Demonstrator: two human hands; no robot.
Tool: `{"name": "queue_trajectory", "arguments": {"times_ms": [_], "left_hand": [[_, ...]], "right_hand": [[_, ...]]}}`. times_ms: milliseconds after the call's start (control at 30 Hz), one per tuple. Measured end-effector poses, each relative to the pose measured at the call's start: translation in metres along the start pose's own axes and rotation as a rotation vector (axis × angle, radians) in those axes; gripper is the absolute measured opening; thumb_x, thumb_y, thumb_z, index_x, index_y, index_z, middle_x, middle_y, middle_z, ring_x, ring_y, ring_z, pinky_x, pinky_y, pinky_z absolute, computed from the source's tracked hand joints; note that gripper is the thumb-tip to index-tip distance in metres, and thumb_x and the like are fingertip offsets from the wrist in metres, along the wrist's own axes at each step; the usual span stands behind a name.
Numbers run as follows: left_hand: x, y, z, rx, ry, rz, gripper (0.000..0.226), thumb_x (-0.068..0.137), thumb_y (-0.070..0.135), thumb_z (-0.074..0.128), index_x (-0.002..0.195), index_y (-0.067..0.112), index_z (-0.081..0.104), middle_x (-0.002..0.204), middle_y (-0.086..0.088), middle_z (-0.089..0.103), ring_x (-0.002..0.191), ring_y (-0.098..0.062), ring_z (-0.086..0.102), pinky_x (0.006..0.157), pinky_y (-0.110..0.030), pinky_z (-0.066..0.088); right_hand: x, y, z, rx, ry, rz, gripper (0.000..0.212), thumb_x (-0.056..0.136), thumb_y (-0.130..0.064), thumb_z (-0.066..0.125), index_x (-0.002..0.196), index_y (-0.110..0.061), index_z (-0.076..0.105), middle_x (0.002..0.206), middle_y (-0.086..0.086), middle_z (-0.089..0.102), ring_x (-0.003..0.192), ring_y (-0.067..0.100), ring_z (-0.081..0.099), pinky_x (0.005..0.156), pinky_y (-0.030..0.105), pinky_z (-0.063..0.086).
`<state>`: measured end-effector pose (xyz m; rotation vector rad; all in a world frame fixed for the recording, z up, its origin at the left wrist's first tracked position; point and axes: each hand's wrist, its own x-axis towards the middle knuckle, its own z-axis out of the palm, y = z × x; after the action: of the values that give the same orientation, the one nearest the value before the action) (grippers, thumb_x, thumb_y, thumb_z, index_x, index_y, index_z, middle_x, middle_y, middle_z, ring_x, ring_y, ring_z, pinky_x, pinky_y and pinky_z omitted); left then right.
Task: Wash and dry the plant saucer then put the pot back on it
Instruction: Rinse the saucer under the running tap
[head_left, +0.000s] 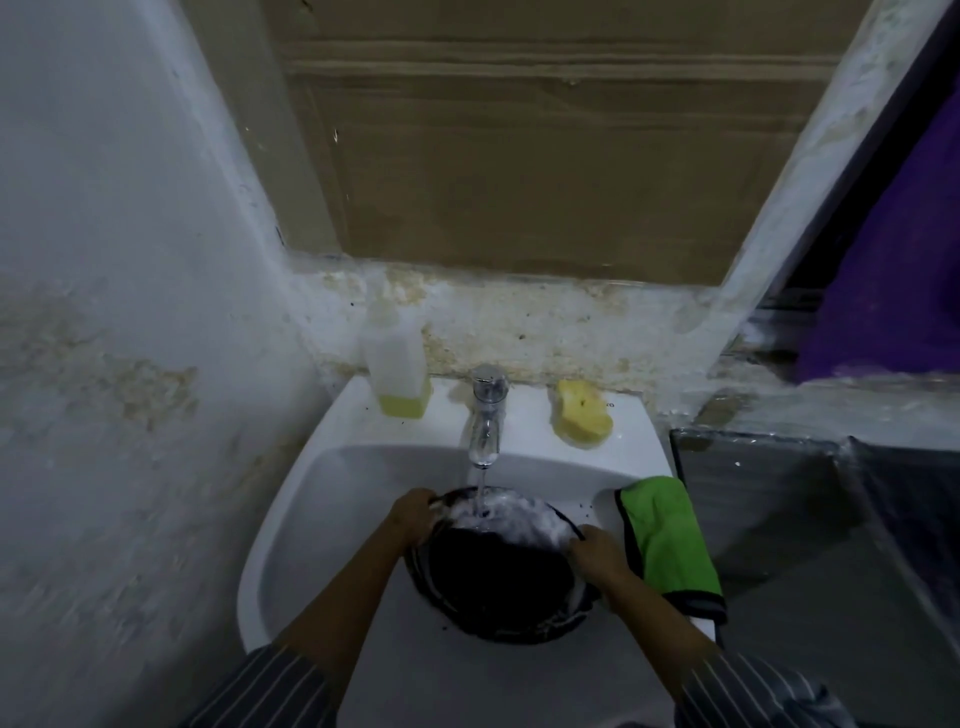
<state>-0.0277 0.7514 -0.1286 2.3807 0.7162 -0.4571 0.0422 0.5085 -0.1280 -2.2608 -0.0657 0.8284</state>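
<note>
A: Where is the saucer (493, 577) sitting?

B: Inside the sink (291, 519), right under the tap (485, 410). It's dark and round, so there is no long axis to speak of. The water lands on its far part, where white suds have gathered; the near part looks dark and bare.

A: And the hands?

B: Both are on it. The left hand (413, 512) is closed over the rim on the saucer's far-left side, and the right hand (597, 558) grips the rim on its right, a bit nearer the person. The saucer lies between them, tipped slightly, I'd judge, with its far edge up toward the stream.

A: So what does the next move hinge on?

B: The foam sits on the tap side of the saucer, away from both wrists. To rinse the rest, I'd guess the rim has to be turned between the two hands so each part passes under the water.

A: What's for drying?

B: A green cloth (670, 540) is draped over the sink's edge just right of the saucer, almost touching the right hand, so that hand is nearer. Beyond the saucer, a yellow sponge (582, 415) lies right of the tap and a soap bottle (397, 364) stands left of it. No pot is in view.
</note>
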Motion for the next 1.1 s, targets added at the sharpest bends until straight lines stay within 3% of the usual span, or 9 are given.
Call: {"name": "queue_trajectory", "arguments": {"times_ms": [167, 300, 367, 533, 700, 833, 967, 1033, 1100], "left_hand": [[-0.011, -0.003, 0.001, -0.116, 0.160, 0.032, 0.028, 0.094, 0.017, 0.051, 0.111, -0.003, 0.062, 0.118, -0.021, 0.063, 0.110, -0.029, 0.059, 0.084, -0.028, 0.041], [-0.017, 0.000, 0.000, -0.164, 0.209, 0.092, 0.026, 0.094, 0.017, 0.052, 0.107, -0.001, 0.064, 0.113, -0.019, 0.066, 0.105, -0.027, 0.061, 0.077, -0.025, 0.040], [-0.019, 0.001, -0.001, -0.197, 0.235, 0.122, 0.024, 0.094, 0.018, 0.051, 0.103, 0.000, 0.065, 0.109, -0.018, 0.068, 0.101, -0.026, 0.062, 0.069, -0.020, 0.036], [-0.028, 0.006, -0.001, -0.259, 0.297, 0.205, 0.022, 0.094, 0.022, 0.053, 0.105, 0.007, 0.065, 0.107, -0.011, 0.070, 0.099, -0.022, 0.064, 0.071, -0.019, 0.038], [-0.032, 0.008, 0.005, -0.287, 0.298, 0.212, 0.028, 0.093, 0.028, 0.056, 0.117, 0.016, 0.063, 0.117, -0.004, 0.068, 0.107, -0.018, 0.063, 0.080, -0.017, 0.039], [-0.028, 0.009, 0.007, -0.295, 0.253, 0.156, 0.034, 0.092, 0.033, 0.056, 0.122, 0.018, 0.061, 0.124, -0.002, 0.064, 0.114, -0.018, 0.059, 0.092, -0.025, 0.043], [-0.023, 0.017, 0.008, -0.330, 0.257, 0.161, 0.028, 0.090, 0.031, 0.059, 0.114, 0.017, 0.066, 0.117, -0.005, 0.068, 0.107, -0.019, 0.062, 0.081, -0.021, 0.041], [-0.020, 0.020, 0.009, -0.333, 0.248, 0.165, 0.027, 0.090, 0.031, 0.059, 0.110, 0.015, 0.067, 0.113, -0.007, 0.069, 0.105, -0.021, 0.063, 0.081, -0.023, 0.042], [-0.018, 0.023, 0.010, -0.325, 0.237, 0.172, 0.028, 0.090, 0.032, 0.058, 0.109, 0.013, 0.066, 0.111, -0.010, 0.069, 0.104, -0.024, 0.063, 0.085, -0.028, 0.045]], "right_hand": [[-0.001, -0.008, 0.017, -0.247, -0.056, 0.017, 0.039, 0.094, -0.018, 0.047, 0.129, -0.001, 0.038, 0.128, 0.022, 0.050, 0.117, 0.034, 0.051, 0.084, 0.032, 0.042], [-0.003, -0.025, 0.025, -0.544, 0.189, -0.298, 0.037, 0.087, -0.009, 0.049, 0.123, -0.009, 0.047, 0.123, 0.014, 0.047, 0.115, 0.030, 0.046, 0.090, 0.036, 0.039], [-0.001, -0.040, 0.031, -0.274, 0.145, -0.313, 0.018, 0.089, -0.004, 0.049, 0.105, -0.002, 0.059, 0.107, 0.020, 0.059, 0.097, 0.031, 0.057, 0.082, 0.035, 0.043], [0.002, -0.079, 0.042, 0.902, -0.283, 0.307, 0.026, 0.100, -0.007, 0.040, 0.079, -0.002, 0.054, 0.055, 0.012, 0.062, 0.037, 0.017, 0.056, 0.039, 0.029, 0.052], [0.009, -0.091, 0.041, 1.006, -0.288, 0.305, 0.030, 0.099, -0.002, 0.039, 0.073, 0.002, 0.051, 0.071, 0.017, 0.051, 0.051, 0.018, 0.047, 0.067, 0.041, 0.057], [0.006, -0.092, 0.040, 1.074, -0.302, 0.289, 0.034, 0.096, 0.008, 0.037, 0.067, -0.001, 0.051, 0.066, 0.010, 0.046, 0.053, 0.016, 0.044, 0.053, 0.019, 0.056], [0.000, -0.095, 0.042, 0.741, -0.209, 0.222, 0.031, 0.091, 0.005, 0.049, 0.062, -0.001, 0.056, 0.057, 0.009, 0.051, 0.031, 0.010, 0.042, 0.029, 0.014, 0.030], [-0.001, -0.097, 0.042, 0.512, -0.139, 0.105, 0.031, 0.091, 0.000, 0.048, 0.062, -0.001, 0.059, 0.050, 0.011, 0.051, 0.033, 0.014, 0.041, 0.036, 0.016, 0.028], [-0.001, -0.100, 0.042, 0.166, -0.069, -0.075, 0.028, 0.095, -0.009, 0.044, 0.086, 0.006, 0.065, 0.079, 0.022, 0.065, 0.064, 0.026, 0.060, 0.055, 0.029, 0.044]]}}
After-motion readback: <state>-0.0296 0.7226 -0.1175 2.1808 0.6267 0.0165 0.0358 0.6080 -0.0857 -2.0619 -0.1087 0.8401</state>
